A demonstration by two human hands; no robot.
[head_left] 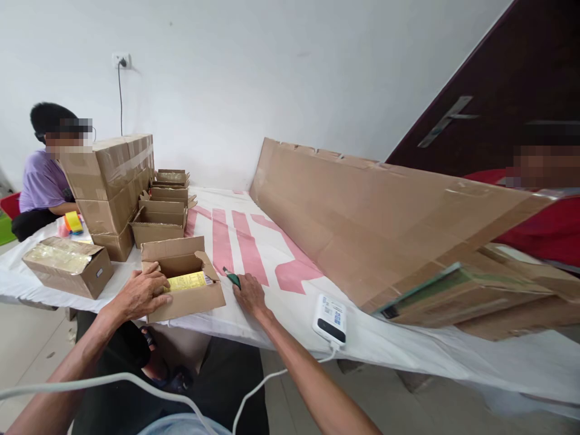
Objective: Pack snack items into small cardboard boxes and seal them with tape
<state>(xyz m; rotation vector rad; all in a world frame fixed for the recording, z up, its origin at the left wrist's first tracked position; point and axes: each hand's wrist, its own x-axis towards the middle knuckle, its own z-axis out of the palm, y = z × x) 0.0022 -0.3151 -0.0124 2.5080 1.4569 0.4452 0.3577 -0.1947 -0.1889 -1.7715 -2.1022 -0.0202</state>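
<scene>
A small open cardboard box [190,302] sits at the near table edge with a yellow packet [186,281] inside. My left hand [142,292] rests on the box's left side, fingers curled over its rim onto the packet. My right hand [248,294] lies on the white table cover [272,302] just right of the box, fingers closed on a small green-handled cutter [232,277] that points toward the box.
Several open small boxes [163,211] line up behind, beside a stack of taped cartons [113,181]. A taped box [67,266] lies at left. A long flat cardboard sheet [385,217] leans at right. A white power bank [330,318] with cable lies nearby. Two other people sit at far left and right.
</scene>
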